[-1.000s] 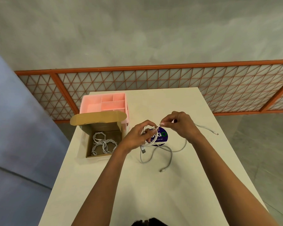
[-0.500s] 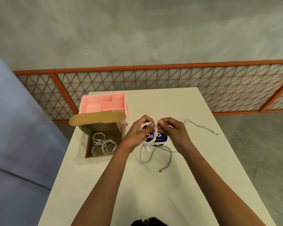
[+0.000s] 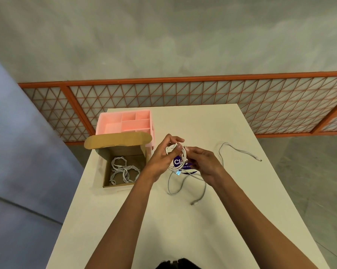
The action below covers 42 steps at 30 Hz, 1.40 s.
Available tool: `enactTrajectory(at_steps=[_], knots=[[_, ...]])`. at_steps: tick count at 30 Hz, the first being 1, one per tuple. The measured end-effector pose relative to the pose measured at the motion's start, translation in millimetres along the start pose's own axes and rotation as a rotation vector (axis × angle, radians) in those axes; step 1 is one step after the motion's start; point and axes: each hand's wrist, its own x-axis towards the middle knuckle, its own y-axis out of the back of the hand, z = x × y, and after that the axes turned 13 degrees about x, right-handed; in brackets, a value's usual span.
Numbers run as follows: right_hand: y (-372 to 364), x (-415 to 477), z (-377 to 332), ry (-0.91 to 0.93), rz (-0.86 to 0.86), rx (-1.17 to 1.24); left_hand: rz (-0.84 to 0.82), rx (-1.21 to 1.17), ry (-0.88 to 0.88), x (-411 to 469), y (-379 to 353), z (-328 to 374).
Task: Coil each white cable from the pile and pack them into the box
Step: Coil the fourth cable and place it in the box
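Risks first. The surface is narrow, and a loose strand trails toward its right side. A sharp tug while winding could, I judge, drag its plug about or snag it. The cardboard box sits at the left edge, flap up. A springy coil dropped in carelessly may pop open over those already inside. Left hand: fingers curled round the half-made white coil, held above the surface just right of the box. Right hand: fingers pinching the strand right beside the coil. If either grip slackens, the loops likely spring apart. The slack cable lying beneath could also get wound in by mistake. Count: one surface; one box; one pink divided tray behind it; two hands; about three coiled cables in the box, tangled, not certain; one coil in hand; one or two loose cables, since I can't tell whether the right strand belongs to the held one; one purple label under the hands.
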Motion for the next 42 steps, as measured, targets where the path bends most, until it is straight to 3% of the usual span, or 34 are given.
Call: enactTrajectory(at_steps=[10,14,19,34,42], knots=[[6,-6,-14,0.065,-0.216,-0.341,0.098,0.038,0.008,5,-1,-4],[5,-5,-19,0.157,-0.139,-0.477,0.131,0.114,-0.006,4,-2,-4],[-4,-8,-21,0.133,-0.049,-0.551,0.174,0.155,-0.013,5,2,-7],[-11,-16,-31,0.065,-0.164,-0.411,0.163,0.056,0.028,-1,11,-21],[3,-11,-34,0.193,-0.145,-0.651,0.156,0.112,0.003,1,15,-7]])
